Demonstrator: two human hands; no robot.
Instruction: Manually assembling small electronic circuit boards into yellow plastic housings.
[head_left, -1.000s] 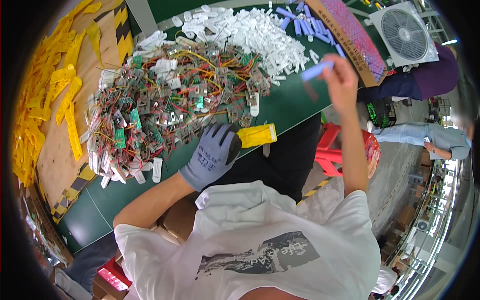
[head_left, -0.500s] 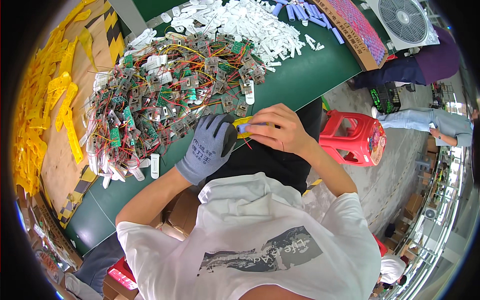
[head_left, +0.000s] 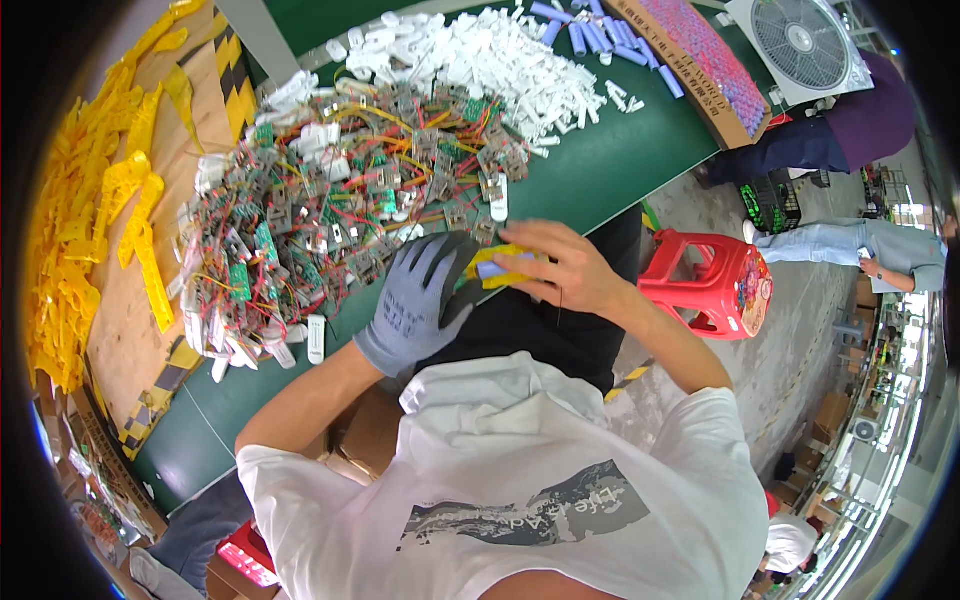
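A yellow plastic casing [head_left: 508, 252] with a purple cylindrical battery cell [head_left: 490, 269] lies between my two hands, just off the table's near edge. My left hand [head_left: 412, 303], in a grey knit glove, curls its fingers at the casing's left end; its thumb is lower and the exact contact is partly hidden. The bare fingers of my right hand [head_left: 570, 265] grip the casing and cell from the right, slightly blurred. A thin dark wire hangs below that hand. Beyond my gloved hand spreads a heap of wired circuit boards [head_left: 345, 205] with red and yellow leads.
White plastic parts [head_left: 470, 60] are piled behind the boards, beside loose purple cells [head_left: 610, 38] and a carton of cells [head_left: 690, 70]. Yellow casings [head_left: 75, 240] cover a wooden board at left. A red stool [head_left: 705, 285] and a fan [head_left: 800, 40] are at right.
My left hand's thumb has moved away from its fingers. My right hand has shifted slightly right and its fingers have spread, so more of the yellow casing shows.
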